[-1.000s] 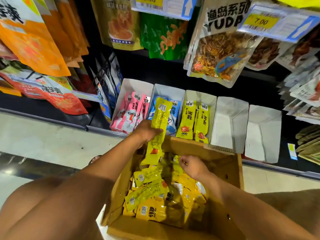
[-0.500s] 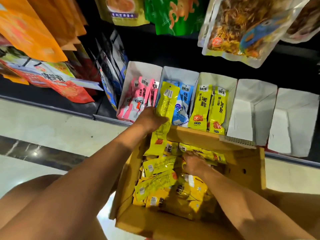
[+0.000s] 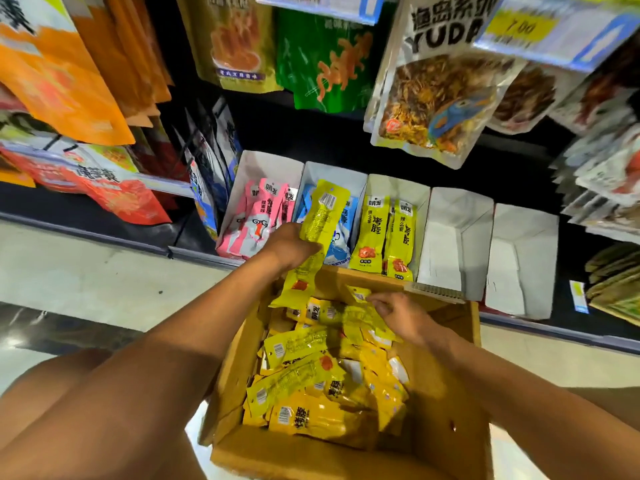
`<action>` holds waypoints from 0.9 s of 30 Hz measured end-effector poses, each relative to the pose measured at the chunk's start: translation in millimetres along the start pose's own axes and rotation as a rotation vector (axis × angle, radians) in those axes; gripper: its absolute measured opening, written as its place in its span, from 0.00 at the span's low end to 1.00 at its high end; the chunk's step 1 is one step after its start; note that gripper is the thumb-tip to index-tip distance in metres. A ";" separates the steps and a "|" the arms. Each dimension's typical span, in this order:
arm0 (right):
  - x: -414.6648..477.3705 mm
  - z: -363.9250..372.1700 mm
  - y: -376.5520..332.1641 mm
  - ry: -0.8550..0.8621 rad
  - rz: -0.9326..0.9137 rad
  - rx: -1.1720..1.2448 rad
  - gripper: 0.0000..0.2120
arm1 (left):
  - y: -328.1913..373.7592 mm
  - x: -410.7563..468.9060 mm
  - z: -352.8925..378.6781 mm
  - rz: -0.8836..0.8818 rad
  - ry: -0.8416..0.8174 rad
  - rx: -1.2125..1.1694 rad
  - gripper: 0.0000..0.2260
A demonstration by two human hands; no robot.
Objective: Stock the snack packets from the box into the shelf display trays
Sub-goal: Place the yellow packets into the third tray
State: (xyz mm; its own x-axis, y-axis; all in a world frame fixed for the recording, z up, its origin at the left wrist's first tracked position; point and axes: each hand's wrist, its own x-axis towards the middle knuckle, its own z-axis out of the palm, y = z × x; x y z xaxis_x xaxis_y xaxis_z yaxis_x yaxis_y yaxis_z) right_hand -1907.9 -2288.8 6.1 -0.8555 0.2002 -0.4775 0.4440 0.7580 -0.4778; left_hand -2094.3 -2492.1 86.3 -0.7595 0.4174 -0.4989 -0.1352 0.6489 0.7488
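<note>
An open cardboard box [image 3: 450, 410] in front of me holds several yellow snack packets [image 3: 304, 379]. My left hand [image 3: 287, 247] grips a long yellow packet [image 3: 320, 223] upright above the box's far edge, in front of the tray of blue packets [image 3: 341, 244]. Over the box's far end, my right hand [image 3: 398, 311] pinches another yellow packet [image 3: 360, 313] lifted off the pile. White display trays line the low shelf: one with pink packets [image 3: 258, 220], one with blue, and a third tray [image 3: 398, 188] with two yellow packets [image 3: 384, 237].
Two white trays [image 3: 457, 244] [image 3: 523, 258] right of the yellow one hold nothing. Large snack bags [image 3: 440, 95] and price tags [image 3: 540, 29] hang overhead. More bags [image 3: 100, 181] crowd the shelf to the left, others [image 3: 609, 174] to the right. Pale floor [image 3: 86, 278] lies at left.
My right hand has risen from the pile, pulling a yellow packet up with it. The left hand keeps its packet at about the same spot; the camera view has tilted up.
</note>
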 end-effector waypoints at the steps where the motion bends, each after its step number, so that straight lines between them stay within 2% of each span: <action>1: -8.3 -11.2 -6.4 0.013 -0.021 0.050 0.14 | 3.9 -4.1 -0.5 0.005 -0.002 0.011 0.08; 7: -45.1 -73.3 -36.1 0.075 -0.101 0.361 0.11 | 19.7 -22.1 6.9 0.065 -0.026 -0.083 0.07; 10: -61.8 -107.1 -58.0 0.122 -0.114 0.597 0.10 | 28.3 -31.1 11.8 0.062 -0.054 -0.159 0.01; 13: -70.1 -136.1 -74.4 0.196 -0.108 0.767 0.08 | 41.1 -41.4 17.0 0.025 -0.055 -0.216 0.28; 14: -71.3 -143.8 -77.9 0.216 -0.116 0.839 0.07 | 46.4 -44.7 20.3 0.022 -0.060 -0.238 0.32; 16: -68.8 -155.4 -81.6 0.257 -0.129 0.958 0.05 | 56.9 -48.9 24.7 0.063 -0.079 -0.256 0.33; 21: -46.5 -162.3 -87.2 0.291 -0.105 1.139 0.11 | 80.6 -54.5 31.8 0.094 -0.124 -0.489 0.30; 24: -26.6 -165.3 -89.2 0.349 -0.127 1.183 0.11 | 78.2 -46.2 31.2 0.103 -0.231 -0.476 0.39; 25: -20.5 -166.7 -89.4 0.386 -0.134 1.205 0.10 | 76.0 -43.5 29.3 0.100 -0.253 -0.440 0.38; 27: -11.4 -168.2 -88.0 0.469 -0.144 1.248 0.10 | 72.1 -37.7 28.6 0.113 -0.260 -0.366 0.20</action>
State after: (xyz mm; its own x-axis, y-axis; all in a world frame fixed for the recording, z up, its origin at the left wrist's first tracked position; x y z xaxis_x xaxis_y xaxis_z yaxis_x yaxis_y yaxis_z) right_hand -1982.0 -2253.4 177.6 -0.8130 0.5503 -0.1905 0.0723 -0.2292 -0.9707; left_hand -2057.2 -2442.9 146.7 -0.6040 0.6488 -0.4629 -0.3115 0.3424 0.8864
